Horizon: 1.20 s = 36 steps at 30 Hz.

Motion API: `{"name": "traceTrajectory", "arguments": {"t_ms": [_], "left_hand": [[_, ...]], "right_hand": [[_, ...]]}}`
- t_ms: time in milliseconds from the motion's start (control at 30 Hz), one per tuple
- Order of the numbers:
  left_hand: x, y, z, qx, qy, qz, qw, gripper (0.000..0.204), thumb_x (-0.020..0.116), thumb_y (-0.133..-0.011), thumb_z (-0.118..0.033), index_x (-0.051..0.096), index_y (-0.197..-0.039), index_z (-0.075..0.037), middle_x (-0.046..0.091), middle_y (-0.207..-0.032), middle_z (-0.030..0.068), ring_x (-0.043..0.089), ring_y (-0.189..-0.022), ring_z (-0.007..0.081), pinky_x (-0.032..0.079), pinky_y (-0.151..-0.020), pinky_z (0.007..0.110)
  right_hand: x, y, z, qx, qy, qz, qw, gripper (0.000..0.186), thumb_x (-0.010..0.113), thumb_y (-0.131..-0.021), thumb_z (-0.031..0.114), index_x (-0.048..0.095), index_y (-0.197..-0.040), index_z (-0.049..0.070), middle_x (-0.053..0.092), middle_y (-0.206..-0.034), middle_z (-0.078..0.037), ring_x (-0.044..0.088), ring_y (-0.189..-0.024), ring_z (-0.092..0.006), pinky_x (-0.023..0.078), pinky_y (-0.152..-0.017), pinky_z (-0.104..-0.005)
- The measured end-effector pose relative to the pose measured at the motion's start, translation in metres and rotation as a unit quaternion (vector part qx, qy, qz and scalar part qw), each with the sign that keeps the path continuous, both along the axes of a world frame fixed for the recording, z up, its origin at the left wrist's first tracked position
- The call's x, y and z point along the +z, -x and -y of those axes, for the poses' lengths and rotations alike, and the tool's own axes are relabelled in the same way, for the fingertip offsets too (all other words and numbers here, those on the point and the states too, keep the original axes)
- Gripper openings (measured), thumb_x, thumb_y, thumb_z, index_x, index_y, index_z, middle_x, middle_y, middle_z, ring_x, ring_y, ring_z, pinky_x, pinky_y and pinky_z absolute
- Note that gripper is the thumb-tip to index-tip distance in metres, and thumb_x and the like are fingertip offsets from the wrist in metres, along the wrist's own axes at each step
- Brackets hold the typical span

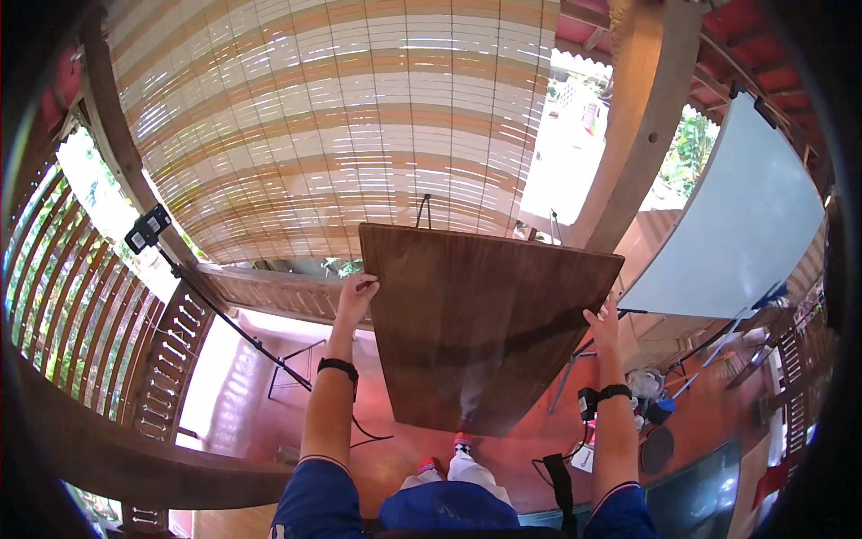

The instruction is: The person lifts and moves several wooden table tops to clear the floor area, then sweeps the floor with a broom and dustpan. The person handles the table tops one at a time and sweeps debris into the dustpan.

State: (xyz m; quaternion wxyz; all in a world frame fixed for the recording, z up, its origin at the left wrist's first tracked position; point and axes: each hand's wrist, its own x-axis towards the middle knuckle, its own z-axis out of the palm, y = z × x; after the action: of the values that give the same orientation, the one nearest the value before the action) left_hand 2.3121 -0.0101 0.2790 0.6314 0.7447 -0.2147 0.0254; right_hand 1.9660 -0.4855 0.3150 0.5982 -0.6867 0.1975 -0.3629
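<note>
A large dark brown wooden board (476,323) stands tilted in front of me, its broad face toward me. My left hand (357,295) is closed on its left edge, near the upper corner. On the opposite side my right hand (604,321) grips the right edge, a little below the corner, with some fingers hidden behind the board. The lower edge of the board is close to my feet, near a red patterned sock (462,442). Dark metal legs (567,377) show partly behind its right side.
A black tripod (256,343) with a phone-like device (148,228) stands at left. A striped bamboo blind (341,126) hangs ahead. At right are a wooden post (637,126), a white panel (732,225) on a stand, and a clear plastic bag (645,384) among small items.
</note>
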Motion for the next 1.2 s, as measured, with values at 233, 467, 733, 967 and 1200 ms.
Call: {"name": "traceTrajectory", "arguments": {"t_ms": [233, 467, 733, 967, 1200], "left_hand": [[-0.006, 0.012, -0.005, 0.053, -0.029, 0.048, 0.997, 0.015, 0.071, -0.083, -0.013, 0.067, -0.095, -0.004, 0.061, -0.102, 0.0091, 0.058, -0.101, 0.02, 0.046, -0.087, 0.031], [-0.129, 0.065, -0.102, 0.082, -0.093, -0.042, 0.991, 0.021, 0.067, -0.086, -0.018, 0.068, -0.096, 0.0, 0.068, -0.093, 0.0112, 0.061, -0.095, 0.0205, 0.048, -0.087, 0.036], [-0.318, 0.29, -0.222, -0.114, -0.209, -0.579, 0.78, 0.041, 0.057, -0.087, -0.04, 0.062, -0.118, -0.014, 0.067, -0.11, 0.0089, 0.063, -0.1, 0.0207, 0.05, -0.082, 0.04], [-0.349, 0.424, -0.179, -0.33, -0.436, -0.363, 0.754, 0.029, 0.063, -0.087, -0.03, 0.065, -0.111, -0.014, 0.067, -0.1, 0.0071, 0.063, -0.089, 0.0208, 0.05, -0.075, 0.037], [-0.316, 0.587, 0.009, -0.567, -0.428, -0.308, 0.633, 0.023, 0.061, -0.09, -0.025, 0.065, -0.104, -0.007, 0.062, -0.087, 0.0052, 0.059, -0.077, 0.0173, 0.049, -0.065, 0.034]], "right_hand": [[-0.031, 0.025, -0.004, -0.081, 0.032, -0.098, 0.991, 0.086, 0.068, -0.078, 0.0, 0.019, -0.149, 0.002, 0.029, -0.149, -0.021, 0.029, -0.139, -0.0293, 0.027, -0.112, -0.0367], [-0.213, 0.176, -0.047, -0.086, 0.278, -0.246, 0.925, 0.056, 0.06, -0.08, 0.013, 0.047, -0.133, -0.002, 0.052, -0.13, -0.024, 0.05, -0.121, -0.0372, 0.042, -0.101, -0.0415], [-0.31, 0.526, -0.228, 0.079, -0.424, -0.514, 0.741, 0.028, 0.069, -0.085, 0.024, 0.066, -0.105, 0.005, 0.067, -0.095, -0.008, 0.064, -0.079, -0.0188, 0.054, -0.068, -0.0367], [-0.312, 0.683, -0.363, -0.007, -0.402, -0.411, 0.818, 0.028, 0.071, -0.084, 0.02, 0.065, -0.105, 0.002, 0.067, -0.097, -0.009, 0.066, -0.086, -0.0193, 0.055, -0.067, -0.0349], [-0.289, 0.824, -0.524, -0.317, -0.372, -0.308, 0.816, 0.024, 0.074, -0.081, 0.027, 0.069, -0.086, 0.004, 0.064, -0.067, -0.001, 0.058, -0.055, -0.0133, 0.048, -0.052, -0.0269]]}}
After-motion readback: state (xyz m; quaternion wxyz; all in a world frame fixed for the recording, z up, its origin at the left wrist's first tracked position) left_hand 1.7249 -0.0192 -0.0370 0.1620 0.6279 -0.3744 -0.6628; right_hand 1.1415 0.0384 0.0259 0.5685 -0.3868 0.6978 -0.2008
